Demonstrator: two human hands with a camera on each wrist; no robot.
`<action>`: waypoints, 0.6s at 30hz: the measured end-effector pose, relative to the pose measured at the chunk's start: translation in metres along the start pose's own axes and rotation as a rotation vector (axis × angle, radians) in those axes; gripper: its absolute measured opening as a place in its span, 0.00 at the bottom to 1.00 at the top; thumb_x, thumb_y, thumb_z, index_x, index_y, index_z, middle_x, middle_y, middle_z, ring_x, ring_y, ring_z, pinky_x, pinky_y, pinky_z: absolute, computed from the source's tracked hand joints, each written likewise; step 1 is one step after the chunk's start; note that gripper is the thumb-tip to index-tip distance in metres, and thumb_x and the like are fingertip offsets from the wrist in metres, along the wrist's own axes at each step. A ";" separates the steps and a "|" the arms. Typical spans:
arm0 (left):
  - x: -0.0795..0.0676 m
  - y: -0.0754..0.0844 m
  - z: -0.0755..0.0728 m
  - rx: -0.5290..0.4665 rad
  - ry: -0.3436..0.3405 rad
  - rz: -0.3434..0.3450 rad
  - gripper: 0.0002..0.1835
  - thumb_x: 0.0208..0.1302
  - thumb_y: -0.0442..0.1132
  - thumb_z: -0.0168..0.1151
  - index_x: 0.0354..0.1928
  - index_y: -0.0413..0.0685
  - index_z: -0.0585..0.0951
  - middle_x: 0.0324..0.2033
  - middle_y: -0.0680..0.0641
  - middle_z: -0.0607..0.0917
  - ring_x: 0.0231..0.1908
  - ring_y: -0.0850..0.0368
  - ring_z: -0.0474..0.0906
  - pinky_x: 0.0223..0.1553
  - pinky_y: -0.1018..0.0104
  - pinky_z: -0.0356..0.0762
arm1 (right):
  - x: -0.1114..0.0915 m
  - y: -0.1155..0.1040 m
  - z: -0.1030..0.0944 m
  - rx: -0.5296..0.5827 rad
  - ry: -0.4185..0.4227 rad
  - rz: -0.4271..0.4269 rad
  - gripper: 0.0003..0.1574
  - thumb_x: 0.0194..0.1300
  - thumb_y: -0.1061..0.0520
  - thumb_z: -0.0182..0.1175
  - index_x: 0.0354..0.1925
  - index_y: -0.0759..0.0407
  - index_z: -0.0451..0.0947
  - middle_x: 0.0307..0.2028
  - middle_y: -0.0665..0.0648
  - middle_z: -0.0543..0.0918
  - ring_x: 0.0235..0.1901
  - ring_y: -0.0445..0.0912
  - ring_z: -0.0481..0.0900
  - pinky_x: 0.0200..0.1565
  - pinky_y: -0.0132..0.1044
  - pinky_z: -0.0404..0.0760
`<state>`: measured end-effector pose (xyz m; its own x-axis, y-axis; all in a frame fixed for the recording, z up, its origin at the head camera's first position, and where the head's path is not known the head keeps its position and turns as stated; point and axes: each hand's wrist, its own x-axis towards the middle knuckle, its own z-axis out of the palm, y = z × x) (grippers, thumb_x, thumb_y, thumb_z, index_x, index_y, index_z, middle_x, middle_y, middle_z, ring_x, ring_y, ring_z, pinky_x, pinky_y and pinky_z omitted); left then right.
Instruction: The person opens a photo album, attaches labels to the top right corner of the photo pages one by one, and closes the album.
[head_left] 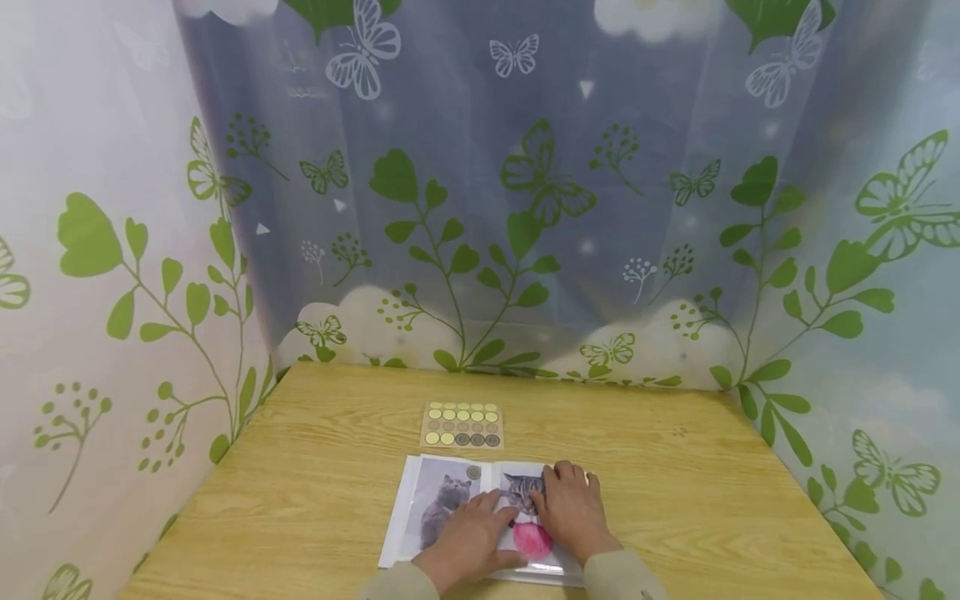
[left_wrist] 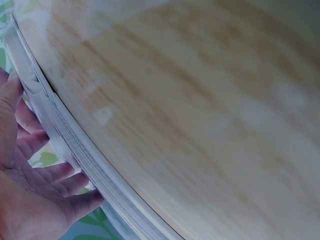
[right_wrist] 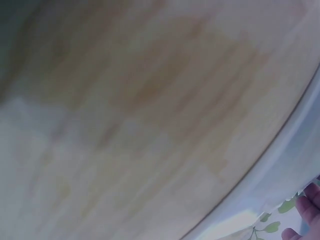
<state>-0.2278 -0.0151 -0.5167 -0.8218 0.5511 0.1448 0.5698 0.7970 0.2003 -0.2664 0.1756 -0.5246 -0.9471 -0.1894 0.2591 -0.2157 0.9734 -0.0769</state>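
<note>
An open photo album [head_left: 397, 521] lies on the table, a grey cat pictured on its left page and a tabby cat and a pink round shape [head_left: 532, 542] on its right page. My left hand [head_left: 468, 533] rests over the middle of the album with its fingers extended; in the left wrist view the fingers of the left hand [left_wrist: 40, 185] touch the album's pages [left_wrist: 82, 145]. On the right page rests my right hand [head_left: 573, 508], its fingers slightly bent near the upper part. Only some fingertips of the right hand [right_wrist: 310, 207] show in the right wrist view.
A brown sheet of round stickers [head_left: 462, 426], yellow and dark grey, lies just beyond the album. A small dark round sticker [head_left: 473, 472] is at the left page's top corner. The wooden table [head_left: 660, 467] is enclosed by leaf-and-butterfly curtains [head_left: 480, 250].
</note>
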 end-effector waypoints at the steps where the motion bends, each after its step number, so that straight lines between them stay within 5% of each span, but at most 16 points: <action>1: 0.000 0.000 0.001 -0.002 0.001 0.001 0.38 0.57 0.67 0.64 0.63 0.51 0.77 0.64 0.38 0.73 0.63 0.40 0.71 0.62 0.46 0.71 | 0.000 0.000 0.000 -0.004 0.000 -0.005 0.31 0.69 0.42 0.59 0.58 0.64 0.76 0.54 0.65 0.76 0.57 0.61 0.72 0.61 0.63 0.66; 18: 0.003 0.001 0.001 0.014 -0.026 -0.016 0.39 0.57 0.68 0.63 0.65 0.53 0.76 0.66 0.40 0.72 0.64 0.42 0.70 0.63 0.46 0.70 | -0.006 -0.003 0.002 -0.049 0.088 -0.136 0.25 0.69 0.45 0.59 0.52 0.63 0.80 0.50 0.61 0.79 0.53 0.58 0.76 0.57 0.59 0.71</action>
<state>-0.2297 -0.0129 -0.5173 -0.8309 0.5441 0.1162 0.5563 0.8091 0.1891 -0.2602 0.1737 -0.5279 -0.8851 -0.3098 0.3472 -0.3264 0.9452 0.0114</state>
